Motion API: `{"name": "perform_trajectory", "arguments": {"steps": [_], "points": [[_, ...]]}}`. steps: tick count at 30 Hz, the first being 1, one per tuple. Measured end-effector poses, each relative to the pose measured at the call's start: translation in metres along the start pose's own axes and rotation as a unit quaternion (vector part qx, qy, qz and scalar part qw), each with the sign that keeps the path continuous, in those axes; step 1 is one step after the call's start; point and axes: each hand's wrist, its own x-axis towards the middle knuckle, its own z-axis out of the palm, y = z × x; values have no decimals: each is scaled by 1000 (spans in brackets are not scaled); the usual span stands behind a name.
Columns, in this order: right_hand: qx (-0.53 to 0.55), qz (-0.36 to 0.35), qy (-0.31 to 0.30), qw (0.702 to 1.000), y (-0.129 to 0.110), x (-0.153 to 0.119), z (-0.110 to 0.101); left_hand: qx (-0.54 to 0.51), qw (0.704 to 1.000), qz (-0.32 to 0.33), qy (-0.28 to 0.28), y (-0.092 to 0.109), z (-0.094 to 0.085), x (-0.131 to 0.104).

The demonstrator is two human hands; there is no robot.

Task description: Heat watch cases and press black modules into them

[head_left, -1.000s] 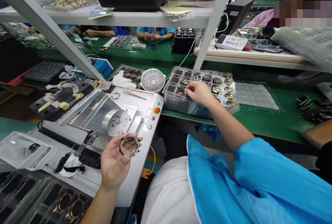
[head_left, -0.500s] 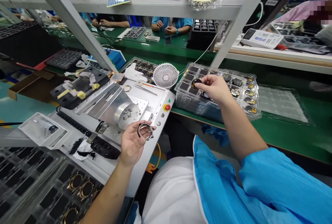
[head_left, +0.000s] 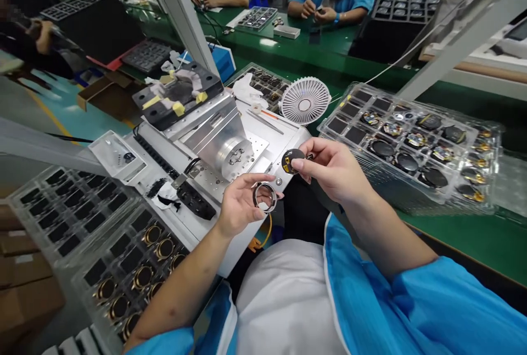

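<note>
Between thumb and fingers, my left hand [head_left: 241, 204] holds a round metal watch case ring [head_left: 264, 197], its opening facing up. Just right of it, my right hand [head_left: 333, 168] pinches a round black disc [head_left: 293, 162] with yellow marks on its face. A small gap separates the disc from the ring. Both hands are above the front edge of the white machine table [head_left: 230, 256]. Right of my right hand, a stack of clear trays [head_left: 329, 123] carries several round watch parts.
A metal fixture [head_left: 218, 144] stands on the machine table, with a black block [head_left: 181, 89] behind it. A white fan [head_left: 305, 101] is beyond the hands. Trays of gold-rimmed parts [head_left: 144, 277] lie lower left. A shelf post [head_left: 181, 15] rises behind; people sit across the bench.
My right hand has lifted the black disc away from the tray stack and brought it left, beside the ring in my left hand. The whole view has shifted too.
</note>
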Motion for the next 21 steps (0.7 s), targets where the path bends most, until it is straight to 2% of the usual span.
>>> {"name": "perform_trajectory", "arguments": {"steps": [6,14,17,21], "points": [[24,15,-8,1000,11,1,4,6,1000,-20,-15,2,0,-1],[47,61,9,997,10,2,6,10,999,-39,-32,3,-1,0],[60,54,28,996,13,3,7,-4,998,-39,-44,3,-1,0],[64,10,43,997,18,1,4,-30,996,-23,-81,1,-1,1]]}}
